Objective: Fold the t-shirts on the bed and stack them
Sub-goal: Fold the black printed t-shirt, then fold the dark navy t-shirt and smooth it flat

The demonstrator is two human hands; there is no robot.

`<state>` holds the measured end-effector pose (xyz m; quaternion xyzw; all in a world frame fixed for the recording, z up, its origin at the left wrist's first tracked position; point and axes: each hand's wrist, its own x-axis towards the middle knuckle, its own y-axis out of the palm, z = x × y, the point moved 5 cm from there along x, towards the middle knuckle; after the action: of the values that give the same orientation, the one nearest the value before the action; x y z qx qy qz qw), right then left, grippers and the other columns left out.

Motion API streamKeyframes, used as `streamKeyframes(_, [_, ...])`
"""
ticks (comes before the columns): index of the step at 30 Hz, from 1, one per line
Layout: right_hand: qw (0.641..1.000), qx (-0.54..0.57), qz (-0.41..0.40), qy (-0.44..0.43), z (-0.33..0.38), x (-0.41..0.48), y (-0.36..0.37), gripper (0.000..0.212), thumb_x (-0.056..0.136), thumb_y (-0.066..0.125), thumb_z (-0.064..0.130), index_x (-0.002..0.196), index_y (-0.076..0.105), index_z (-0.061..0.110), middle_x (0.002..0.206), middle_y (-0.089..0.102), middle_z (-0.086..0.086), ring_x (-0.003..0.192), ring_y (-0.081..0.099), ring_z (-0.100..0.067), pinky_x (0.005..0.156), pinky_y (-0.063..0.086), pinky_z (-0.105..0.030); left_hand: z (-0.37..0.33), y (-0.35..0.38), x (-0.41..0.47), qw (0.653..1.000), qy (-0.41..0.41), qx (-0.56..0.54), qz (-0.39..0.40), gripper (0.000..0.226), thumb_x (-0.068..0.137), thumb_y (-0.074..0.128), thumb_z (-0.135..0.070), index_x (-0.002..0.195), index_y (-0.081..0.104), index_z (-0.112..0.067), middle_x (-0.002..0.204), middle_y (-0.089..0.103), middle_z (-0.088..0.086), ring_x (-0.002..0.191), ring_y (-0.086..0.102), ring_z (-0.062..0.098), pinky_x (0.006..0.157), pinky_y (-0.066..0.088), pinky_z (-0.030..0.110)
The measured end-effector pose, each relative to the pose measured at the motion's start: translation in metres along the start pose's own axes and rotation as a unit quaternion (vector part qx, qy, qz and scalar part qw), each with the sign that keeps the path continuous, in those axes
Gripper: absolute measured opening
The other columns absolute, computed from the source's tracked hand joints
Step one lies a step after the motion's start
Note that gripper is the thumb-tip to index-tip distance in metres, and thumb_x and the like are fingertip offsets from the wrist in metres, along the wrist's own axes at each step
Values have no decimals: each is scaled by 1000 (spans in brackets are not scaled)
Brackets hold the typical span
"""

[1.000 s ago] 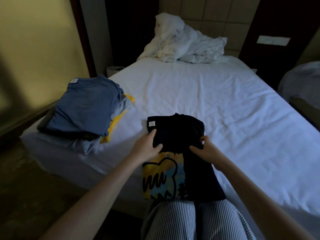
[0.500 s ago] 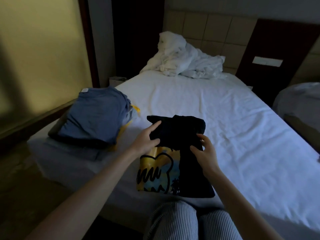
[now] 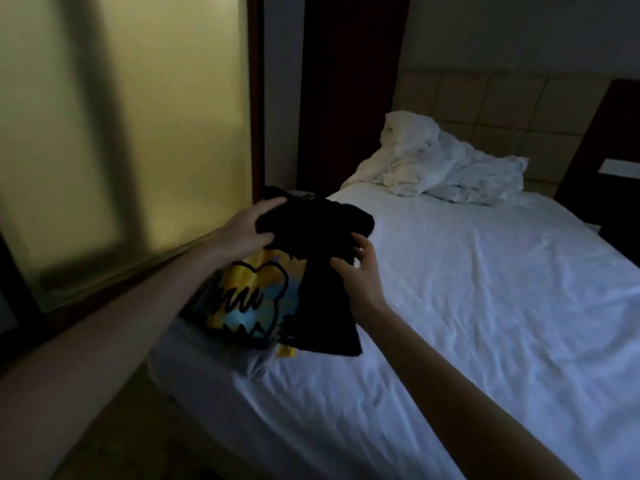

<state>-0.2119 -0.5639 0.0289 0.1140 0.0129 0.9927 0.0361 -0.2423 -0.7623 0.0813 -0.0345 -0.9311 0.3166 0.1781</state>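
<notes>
A folded black t-shirt (image 3: 322,237) with a yellow and blue print lies over the stack of folded clothes (image 3: 258,362) at the left edge of the bed (image 3: 467,306). Only a grey bit and a yellow bit of the stack show beneath it. My left hand (image 3: 247,228) grips the shirt's far left corner, fingers curled over the top edge. My right hand (image 3: 358,275) holds the shirt's right side between thumb and fingers.
A crumpled white duvet (image 3: 446,168) is heaped at the head of the bed by the padded headboard (image 3: 502,109). A frosted glass panel (image 3: 121,133) and its dark sill run close along the left of the bed. White sheet spreads to the right.
Both hands have carried the black t-shirt left from the front of the bed onto the stack, which it now covers. The view has swung left with them.
</notes>
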Motion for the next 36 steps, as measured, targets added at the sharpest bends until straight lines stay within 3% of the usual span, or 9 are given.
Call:
streamKeyframes(3, [998,-19,57,26,-5,36,44,61,87,59,4,138,30,18,127,44,-7,106,53,-23,85,53,-39,33,-47,27,993,-40,106,-13,74,87,65,-14,148,25,-27,146,35,3,132,35,18,102,34,29])
streamKeyframes(5, [987,-102,99,73,-23,49,63,75,83,62,5,143,19,20,136,35,-13,114,48,-29,90,50,-44,59,-57,34,970,-108,215,40,91,82,69,-38,150,8,-36,158,12,9,142,19,28,111,27,41])
streamKeyframes(8, [942,-299,89,124,-47,54,66,77,87,57,20,147,8,20,148,17,-16,132,28,-39,103,35,-46,77,-42,27,925,-163,342,35,77,94,48,-48,151,0,-32,159,-9,8,143,5,36,112,16,49])
streamKeyframes(11, [908,-416,51,21,-39,46,76,62,95,42,35,148,13,20,154,9,-14,141,9,-35,113,12,-48,91,7,16,938,-170,293,76,66,92,22,-67,150,6,-39,160,-4,1,145,-1,35,115,8,50])
streamKeyframes(13, [892,-439,109,11,-54,36,93,61,97,34,47,150,10,28,158,-2,-9,144,-2,-33,113,2,-50,115,36,8,921,-192,323,105,74,82,3,-79,148,-3,-46,160,-9,0,145,-8,35,115,4,55])
streamKeyframes(20, [924,-360,121,46,-132,10,96,66,94,34,58,147,-2,42,157,-15,8,145,-8,-19,116,14,-47,139,63,-12,905,-163,394,9,52,94,5,-62,144,-5,-53,160,-5,-3,145,-7,31,114,0,55])
streamKeyframes(27, [889,-413,195,43,-110,16,80,65,95,30,57,149,0,37,158,-7,2,145,3,-27,115,13,-49,117,55,-4,889,-211,397,91,57,94,6,-63,148,-2,-45,160,0,1,145,-2,35,113,1,57])
streamKeyframes(32, [876,-446,171,-69,-91,1,43,52,100,36,39,147,25,21,151,31,-4,136,32,-25,109,30,-41,70,61,-14,893,-111,434,-35,43,100,30,-40,134,48,-21,132,55,3,121,48,26,105,27,43])
streamKeyframes(36, [868,-462,153,-102,-79,-17,-6,44,99,41,30,141,38,17,143,44,-4,132,40,-22,107,32,-37,26,87,-26,940,-16,327,-96,26,97,41,-28,103,64,-16,97,64,3,96,58,28,85,44,39])
